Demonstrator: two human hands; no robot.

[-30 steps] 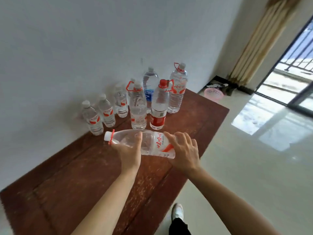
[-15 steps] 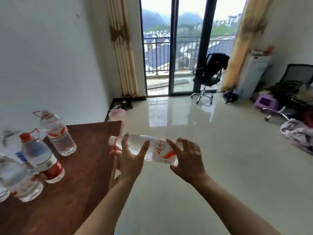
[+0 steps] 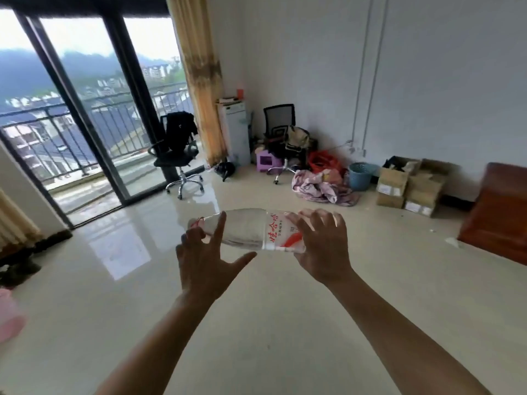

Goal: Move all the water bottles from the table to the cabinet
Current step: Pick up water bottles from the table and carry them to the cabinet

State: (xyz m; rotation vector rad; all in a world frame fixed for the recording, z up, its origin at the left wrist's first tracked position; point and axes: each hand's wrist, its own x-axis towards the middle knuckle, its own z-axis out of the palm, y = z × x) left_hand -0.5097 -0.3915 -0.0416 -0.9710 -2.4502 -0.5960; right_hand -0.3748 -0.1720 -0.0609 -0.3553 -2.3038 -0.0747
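**Bottle in transit, cabinet not reached**

Bottle (image 3: pixel 251 230) lies sideways in mid-air btwn both hands, cap end twd the left. Right hand (image 3: pixel 320 246) wraps the label end from behind, fingers curled over it, clamped on. Left hand (image 3: pixel 205 258) is at the neck end w/ fingers splayed wide; one finger crosses the clear body, thumb sticks out below. Real grip or just steadying? Can't tell. Below the hands, bare glossy floor. Off to the right hand's far side, a red-brown wooden piece (image 3: pixel 499 212), possibly the cabinet, but only an edge shows. Progress, my read: one bottle mid-carry, nothing visibly delivered. No table or other bottles in shot, so what's left can't be counted here.
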